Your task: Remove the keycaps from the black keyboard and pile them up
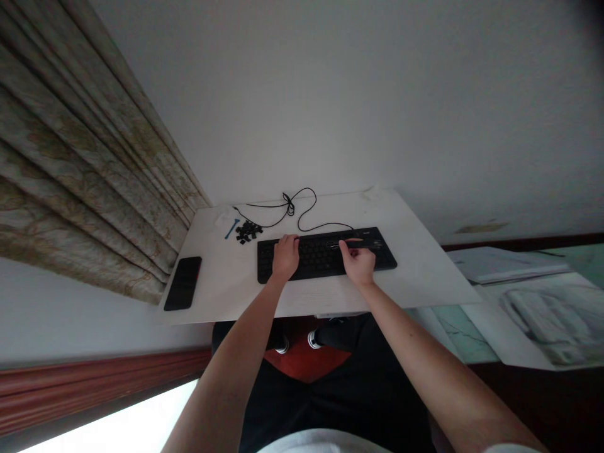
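A black keyboard [318,257] lies across the white table, some of its keys hidden under my hands. My left hand [285,257] rests on its left part, fingers curled over the back edge and holding it. Over the right part, my right hand [359,264] is closed on a thin wire tool that looks like a keycap puller [333,245]; its wire end points left, just above the keys. Small black keycaps [247,231] lie in a loose pile beyond the keyboard's left end, beside a blue stick-like tool [231,228].
The keyboard's black cable [289,204] runs coiled along the back of the white table [425,277], near the wall. A dark phone [184,283] lies at the left edge, by the curtain [94,163]. Clear plastic-wrapped items [542,308] are lower on the right.
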`<action>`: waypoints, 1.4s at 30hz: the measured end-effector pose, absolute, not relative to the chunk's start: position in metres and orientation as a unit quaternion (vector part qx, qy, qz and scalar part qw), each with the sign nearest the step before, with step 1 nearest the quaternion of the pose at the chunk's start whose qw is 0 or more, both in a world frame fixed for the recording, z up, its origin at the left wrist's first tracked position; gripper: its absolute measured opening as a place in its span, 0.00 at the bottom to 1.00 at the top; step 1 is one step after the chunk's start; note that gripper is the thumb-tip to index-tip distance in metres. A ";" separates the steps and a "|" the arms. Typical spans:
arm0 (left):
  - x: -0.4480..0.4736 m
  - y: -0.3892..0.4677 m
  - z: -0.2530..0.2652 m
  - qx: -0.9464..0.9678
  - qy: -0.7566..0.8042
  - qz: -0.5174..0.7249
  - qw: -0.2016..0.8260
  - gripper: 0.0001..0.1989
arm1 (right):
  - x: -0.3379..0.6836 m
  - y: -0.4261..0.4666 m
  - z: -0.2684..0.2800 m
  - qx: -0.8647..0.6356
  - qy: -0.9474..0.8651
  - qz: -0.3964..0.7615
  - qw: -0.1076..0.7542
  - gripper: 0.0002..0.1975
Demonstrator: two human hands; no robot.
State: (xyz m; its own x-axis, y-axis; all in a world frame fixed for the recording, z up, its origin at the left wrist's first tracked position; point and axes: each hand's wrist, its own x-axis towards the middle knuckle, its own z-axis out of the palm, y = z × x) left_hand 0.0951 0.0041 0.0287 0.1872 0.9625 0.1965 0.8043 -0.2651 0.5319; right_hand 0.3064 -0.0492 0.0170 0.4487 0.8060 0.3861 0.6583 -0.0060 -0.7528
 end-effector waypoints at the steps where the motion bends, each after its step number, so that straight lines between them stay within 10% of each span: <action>1: 0.095 0.005 0.028 0.752 0.582 0.261 0.164 0.17 | 0.306 -0.050 0.017 -0.704 -0.526 0.066 0.472 0.28; 12: 0.051 0.042 0.041 0.597 0.605 0.414 0.326 0.14 | 0.307 -0.051 0.018 -0.694 -0.554 0.043 0.458 0.28; 29: -0.040 0.050 0.048 0.696 0.678 0.231 0.055 0.13 | 0.306 -0.051 0.018 -0.690 -0.555 0.035 0.462 0.29; 42: 0.017 0.024 0.048 0.766 0.594 0.243 0.036 0.13 | 0.307 -0.049 0.014 -0.687 -0.554 0.031 0.468 0.27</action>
State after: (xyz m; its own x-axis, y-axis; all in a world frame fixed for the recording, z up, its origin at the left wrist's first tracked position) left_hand 0.0174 0.0241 0.0480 0.1776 0.9276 0.3287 0.8922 -0.2927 0.3440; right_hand 0.3072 -0.0488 0.0138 0.3833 0.7908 0.4772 0.7331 0.0537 -0.6779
